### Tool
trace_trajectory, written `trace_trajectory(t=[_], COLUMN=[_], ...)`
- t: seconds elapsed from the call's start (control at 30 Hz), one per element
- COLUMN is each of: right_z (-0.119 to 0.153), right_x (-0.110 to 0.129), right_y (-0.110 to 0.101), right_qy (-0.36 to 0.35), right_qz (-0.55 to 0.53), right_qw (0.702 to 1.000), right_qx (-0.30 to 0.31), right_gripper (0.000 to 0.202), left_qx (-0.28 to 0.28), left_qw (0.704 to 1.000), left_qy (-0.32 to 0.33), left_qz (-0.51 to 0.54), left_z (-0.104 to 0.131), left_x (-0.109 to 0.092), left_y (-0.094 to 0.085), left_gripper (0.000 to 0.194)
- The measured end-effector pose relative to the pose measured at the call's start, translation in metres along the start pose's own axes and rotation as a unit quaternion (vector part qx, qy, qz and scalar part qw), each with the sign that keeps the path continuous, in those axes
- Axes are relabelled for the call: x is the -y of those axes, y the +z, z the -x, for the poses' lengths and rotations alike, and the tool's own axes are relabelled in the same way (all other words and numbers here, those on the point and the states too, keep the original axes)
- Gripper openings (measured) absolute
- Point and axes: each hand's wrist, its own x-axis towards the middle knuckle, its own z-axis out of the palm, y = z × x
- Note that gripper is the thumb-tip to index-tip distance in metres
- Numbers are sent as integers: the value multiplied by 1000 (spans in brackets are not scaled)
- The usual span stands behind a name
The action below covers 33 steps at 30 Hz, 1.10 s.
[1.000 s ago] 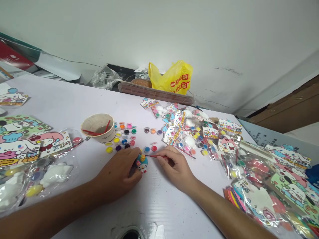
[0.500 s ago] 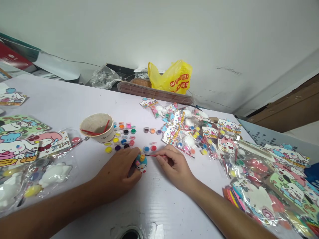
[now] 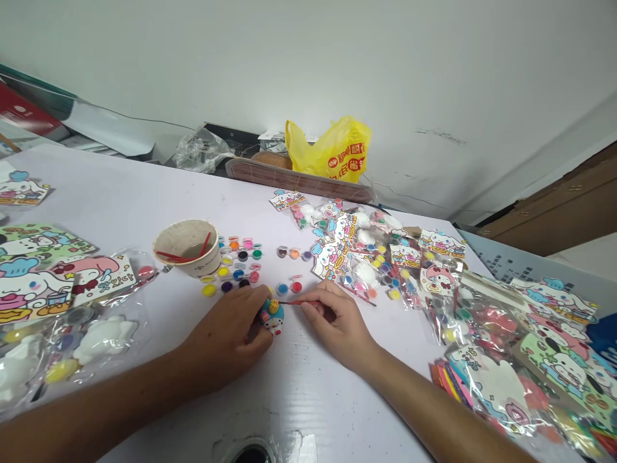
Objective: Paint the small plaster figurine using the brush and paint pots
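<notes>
A small painted figurine (image 3: 272, 319), blue and white with a yellow top and red spots, stands on the white table, gripped at its left side by my left hand (image 3: 234, 337). My right hand (image 3: 337, 321) pinches a thin red paintbrush (image 3: 301, 302). The brush points left, its tip at or very near the figurine's yellow top; actual contact is too small to make out. Just beyond my hands lie strips of little paint pots (image 3: 243, 255), some with lids flipped open. A paper cup (image 3: 187, 247) holding cloudy water and red-handled brushes is beyond my left hand.
Bagged white figurines (image 3: 108, 337) with cartoon cards lie at the left. More kits (image 3: 366, 251) cover the table's right side, with further bags (image 3: 501, 386) near my right forearm. A yellow plastic bag (image 3: 330, 151) sits behind the far edge. A round hole (image 3: 253, 452) is at the front.
Both hands hold nearly the same pose, the brush still at the figurine's yellow top. The whole view has shifted very slightly.
</notes>
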Motion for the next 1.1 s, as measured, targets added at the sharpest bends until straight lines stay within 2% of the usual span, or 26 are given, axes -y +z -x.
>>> trace_trajectory(t=[0.3,1.1], right_z=[0,0], right_x=[0,2], right_y=[1,1], right_qy=[-12,-19], right_qz=[-3,-9], right_qw=[1000,1000], right_qx=[-27,8], right_gripper=[16,15], left_qx=[3,11], left_qw=[1000,1000], left_qy=[-7,-19], left_qz=[8,15], left_z=[-1,-2], left_x=[-1,-3], left_y=[-1,-2], left_gripper=[10,9])
